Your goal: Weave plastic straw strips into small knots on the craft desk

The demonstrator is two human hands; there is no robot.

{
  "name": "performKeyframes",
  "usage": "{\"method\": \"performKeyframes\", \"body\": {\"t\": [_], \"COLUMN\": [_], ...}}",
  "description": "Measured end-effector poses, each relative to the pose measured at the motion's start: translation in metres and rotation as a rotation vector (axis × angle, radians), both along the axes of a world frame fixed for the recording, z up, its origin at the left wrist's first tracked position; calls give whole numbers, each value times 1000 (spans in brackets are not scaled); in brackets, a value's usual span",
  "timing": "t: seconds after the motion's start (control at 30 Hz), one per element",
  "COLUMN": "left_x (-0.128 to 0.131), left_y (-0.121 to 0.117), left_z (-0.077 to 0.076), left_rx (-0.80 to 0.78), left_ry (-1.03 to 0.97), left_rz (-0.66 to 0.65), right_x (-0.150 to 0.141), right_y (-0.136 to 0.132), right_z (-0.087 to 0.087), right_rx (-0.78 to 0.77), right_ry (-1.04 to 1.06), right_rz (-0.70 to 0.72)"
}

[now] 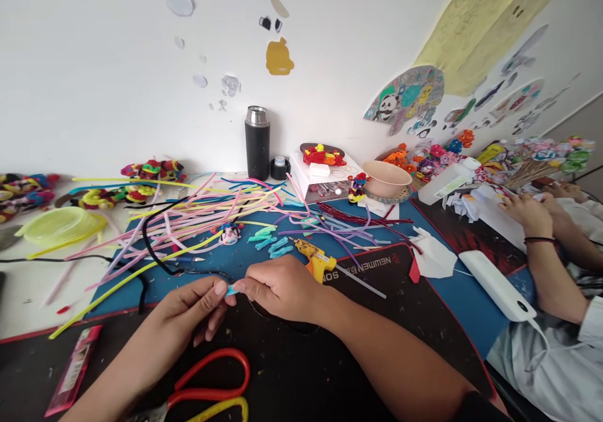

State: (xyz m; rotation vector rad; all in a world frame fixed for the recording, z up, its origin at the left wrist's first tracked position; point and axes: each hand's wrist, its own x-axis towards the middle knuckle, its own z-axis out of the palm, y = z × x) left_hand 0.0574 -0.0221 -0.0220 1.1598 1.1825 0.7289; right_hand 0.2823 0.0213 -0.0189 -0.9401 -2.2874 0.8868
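A small light blue piece of fuzzy pipe cleaner [232, 291] is pinched between my two hands. My left hand [200, 309] closes thumb and forefinger on one end, its other fingers curled below. From the other side, my right hand [282, 289] grips it with thumb and bent fingers, hiding most of that end. Just beyond lie several short blue and green pipe cleaner pieces [279, 247]. Behind my right hand rests a yellow hot glue gun [319, 261], a clear glue stick at its back. Scissors [245, 372] with red and yellow handles lie nearest me, blades partly hidden.
Loose long pipe cleaners [188, 221] spread across the blue mat, near a small figure [230, 233]. A black flask [257, 142] and a beige bowl [387, 180] stand by the wall. A pink packet [75, 368] lies left. At right, a co-worker's hands [527, 213] handle white paper.
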Motion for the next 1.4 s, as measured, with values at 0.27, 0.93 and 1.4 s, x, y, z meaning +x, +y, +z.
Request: {"method": "performKeyframes", "body": {"t": [0.27, 0.93, 1.4], "left_x": [5, 4, 3], "left_y": [-5, -11, -16], "left_z": [10, 17, 14], "left_rx": [-119, 286, 467], "left_ry": [-175, 156, 167], "left_rz": [23, 25, 79], "right_x": [-1, 2, -2], "right_y": [-4, -10, -14], "right_z": [4, 10, 18], "right_rx": [93, -102, -186], "right_ry": [-27, 114, 246], "right_rz": [56, 0, -12]}}
